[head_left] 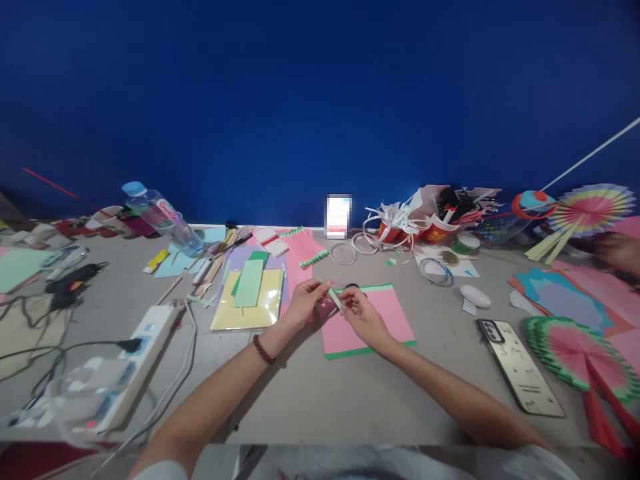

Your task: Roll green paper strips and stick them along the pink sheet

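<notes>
A short light green paper strip (pixel 335 299) is held up between my two hands. My left hand (pixel 306 301), with a beaded bracelet on its wrist, pinches the strip's upper end. Fingers of my right hand (pixel 364 319) are closed at its lower end. Beneath the right hand lies a pink paper sheet (pixel 393 319) with green bands along its near and far edges. A dark round thing behind the right hand is partly hidden. Left of my hands, light green paper pieces (pixel 249 283) rest on a yellow paper pack (pixel 270 303) in a clear sleeve.
Pleated pink paper (pixel 305 247) lies behind. A power strip (pixel 135 367), cables and a glue gun (pixel 75 283) occupy the left; a tilted bottle (pixel 165 217) stands behind them. A phone (pixel 520 367), paper fans (pixel 575 350) and another person's hand (pixel 620 257) are at right.
</notes>
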The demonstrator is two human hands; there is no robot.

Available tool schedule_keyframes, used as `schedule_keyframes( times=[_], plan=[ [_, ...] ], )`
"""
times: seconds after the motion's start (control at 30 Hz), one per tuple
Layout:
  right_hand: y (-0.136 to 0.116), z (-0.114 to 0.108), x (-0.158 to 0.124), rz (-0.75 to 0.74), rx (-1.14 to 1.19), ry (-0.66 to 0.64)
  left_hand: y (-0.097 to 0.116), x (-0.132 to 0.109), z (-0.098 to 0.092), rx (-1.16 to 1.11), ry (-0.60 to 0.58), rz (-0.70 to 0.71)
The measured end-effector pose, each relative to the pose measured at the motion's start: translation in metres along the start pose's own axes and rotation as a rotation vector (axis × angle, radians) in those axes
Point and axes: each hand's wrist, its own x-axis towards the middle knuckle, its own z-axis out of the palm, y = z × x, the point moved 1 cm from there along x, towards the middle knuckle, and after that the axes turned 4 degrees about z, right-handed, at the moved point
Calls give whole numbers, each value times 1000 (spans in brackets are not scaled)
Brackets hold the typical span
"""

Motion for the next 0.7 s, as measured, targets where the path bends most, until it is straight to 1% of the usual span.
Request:
schedule_keyframes(
  times=[0.07, 0.13, 0.2, 0.23, 0.37, 0.47, 0.57, 0.7],
  plan=[
    [-3, 3, -2, 20, 45, -25, -1, 1, -2, 14, 13, 2],
    [-9, 3, -2, 35, 61, -79, -2, 3, -5, 10, 38, 7],
    [-16, -5, 2, 30, 35, -111, -2, 5, -7, 10, 67, 21],
    [-20, -12, 7, 23, 1, -107, -2, 6, -7, 9, 78, 33],
    [-22, -53, 40, -72, -335, 59, -3, 9, -7, 6, 87, 59],
    [-12, -79, 71, -194, -582, 70, -6, 9, -6, 12, 84, 63],
    [1, -88, 94, -289, -780, 50, -8, 8, -7, 33, 64, 73],
    [10, -84, 109, -287, -852, 48, -9, 6, -6, 71, 18, 84]
  ],
)
